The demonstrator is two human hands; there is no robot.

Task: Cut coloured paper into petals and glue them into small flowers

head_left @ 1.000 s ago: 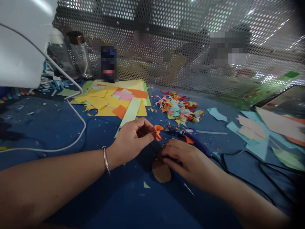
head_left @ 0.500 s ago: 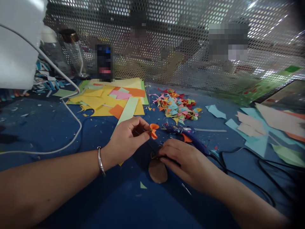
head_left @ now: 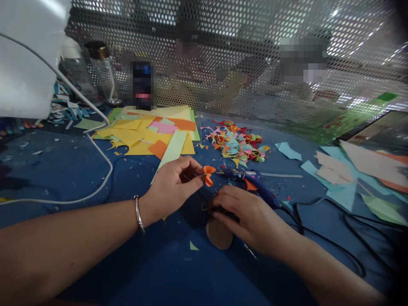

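Note:
My left hand [head_left: 175, 182] pinches a small orange paper flower [head_left: 208, 175] between thumb and fingers, its petals pointing right. Just right of it, my right hand [head_left: 247, 212] is closed, palm down, with fingertips pressed together on something dark that I cannot make out. A small thin loop [head_left: 204, 207] pokes out by those fingertips. Below them is a round brown disc [head_left: 219, 233], partly covered by the fingers; whether it is held or lies on the table is unclear. A blue tool with a thin metal tip [head_left: 250, 251] shows from under my right hand.
A blue glue gun [head_left: 264, 193] lies behind my right hand, its black cord [head_left: 338, 242] trailing right. Cut paper scraps [head_left: 239, 142] are heaped further back. Coloured sheets [head_left: 134, 136] lie left, more paper [head_left: 347, 165] right. A white cable [head_left: 95, 144], bottles [head_left: 102, 70] and a perforated screen [head_left: 223, 63] border the table.
The brown disc has shifted slightly right and down, more under my right fingers. My left hand keeps its pinch on the orange flower. The whole view has moved a little.

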